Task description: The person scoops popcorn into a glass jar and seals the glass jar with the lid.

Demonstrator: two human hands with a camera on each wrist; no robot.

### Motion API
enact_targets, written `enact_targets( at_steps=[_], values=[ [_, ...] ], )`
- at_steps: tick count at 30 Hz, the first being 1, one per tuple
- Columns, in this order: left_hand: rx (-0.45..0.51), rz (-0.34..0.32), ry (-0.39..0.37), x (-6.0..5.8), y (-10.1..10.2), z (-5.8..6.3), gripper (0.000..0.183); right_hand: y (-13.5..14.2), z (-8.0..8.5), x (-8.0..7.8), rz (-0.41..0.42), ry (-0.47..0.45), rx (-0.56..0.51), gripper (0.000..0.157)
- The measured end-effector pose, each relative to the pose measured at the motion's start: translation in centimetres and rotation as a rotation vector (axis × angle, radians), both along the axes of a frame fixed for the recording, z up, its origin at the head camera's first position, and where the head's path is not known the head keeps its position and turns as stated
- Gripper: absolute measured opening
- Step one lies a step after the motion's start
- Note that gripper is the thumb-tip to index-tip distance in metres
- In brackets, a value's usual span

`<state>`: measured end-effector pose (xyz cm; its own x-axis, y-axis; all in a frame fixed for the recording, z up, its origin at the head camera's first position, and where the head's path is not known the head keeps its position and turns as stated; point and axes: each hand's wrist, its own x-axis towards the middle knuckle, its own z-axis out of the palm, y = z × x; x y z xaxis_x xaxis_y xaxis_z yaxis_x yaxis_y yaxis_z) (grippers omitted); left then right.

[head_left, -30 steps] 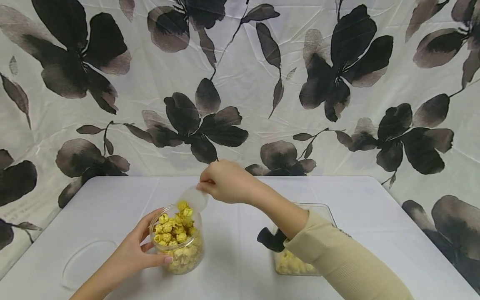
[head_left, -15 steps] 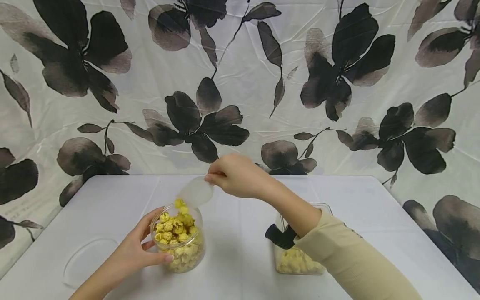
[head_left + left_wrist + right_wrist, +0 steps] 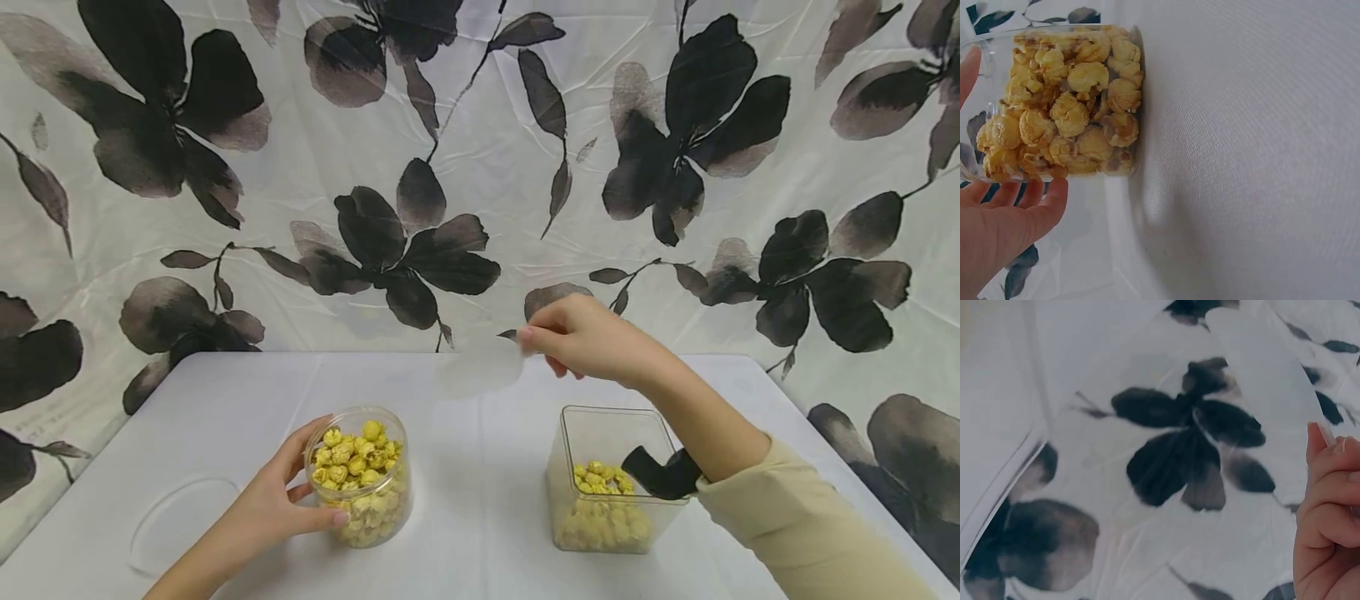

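My left hand point(image 3: 273, 492) grips a clear round jar point(image 3: 407, 492) from its left side, with the thumb in front and fingers behind. Yellow popcorn point(image 3: 356, 458) fills most of the jar, which stands upright on the table. In the left wrist view, popcorn point(image 3: 1069, 115) shows through the jar wall beside the fingers point(image 3: 1054, 200). My right hand point(image 3: 592, 342) pinches a thin, translucent white plastic scoop point(image 3: 480, 371) by its end, raised above the back of the table. No popcorn shows on the scoop point(image 3: 1266, 369), which is blurred in the head view.
A clear square container point(image 3: 555, 467), partly filled with popcorn, stands to the right below my right forearm. A clear round lid point(image 3: 137, 533) lies at the left, partly behind my left forearm. Flower-patterned cloth point(image 3: 480, 167) hangs behind the white table point(image 3: 480, 567).
My right hand has moved right and slightly up with the scoop, away from the jar. Popcorn at the scoop has dropped into the jar. The left hand keeps its hold.
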<state>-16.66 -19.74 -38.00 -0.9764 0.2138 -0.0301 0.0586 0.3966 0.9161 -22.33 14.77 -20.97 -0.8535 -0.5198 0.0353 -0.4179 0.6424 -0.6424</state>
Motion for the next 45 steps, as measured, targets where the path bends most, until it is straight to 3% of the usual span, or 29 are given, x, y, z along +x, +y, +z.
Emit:
enact_targets(
  at_steps=[7,11,16,22,25,30,36,41,45],
  values=[
    [0.006,0.002,0.001,0.1,0.1,0.0,0.100,5.4,0.1,0.6,-0.095,-0.119,-0.015,0.026],
    [-0.001,0.007,-0.007,0.1,0.1,0.0,0.101,8.1,0.0,1.1,-0.138,-0.143,0.034,0.026],
    [-0.007,0.015,-0.019,0.2,0.1,0.1,0.102,10.4,-1.1,1.3,-0.138,-0.163,0.101,0.025],
    [0.010,0.008,-0.002,0.2,0.2,-0.1,0.100,12.4,-1.5,1.7,-0.164,-0.179,0.058,0.025],
    [0.021,0.004,-0.002,0.2,0.1,-0.2,0.100,12.8,-1.9,1.6,-0.160,-0.189,0.073,0.024],
    [0.032,0.007,-0.019,0.1,0.1,-0.1,0.101,12.2,-3.8,1.2,-0.081,-0.229,0.135,0.024],
    [0.019,-0.003,0.027,0.3,0.1,-0.1,0.100,10.4,-5.5,1.1,0.005,-0.259,0.166,0.022],
    [0.023,-0.010,0.046,0.4,0.1,-0.2,0.098,9.6,-6.4,1.2,-0.037,-0.260,0.220,0.013],
    [0.020,-0.012,0.052,0.4,0.0,-0.3,0.098,9.6,-6.7,1.5,-0.070,-0.205,0.309,0.012]
  ],
)
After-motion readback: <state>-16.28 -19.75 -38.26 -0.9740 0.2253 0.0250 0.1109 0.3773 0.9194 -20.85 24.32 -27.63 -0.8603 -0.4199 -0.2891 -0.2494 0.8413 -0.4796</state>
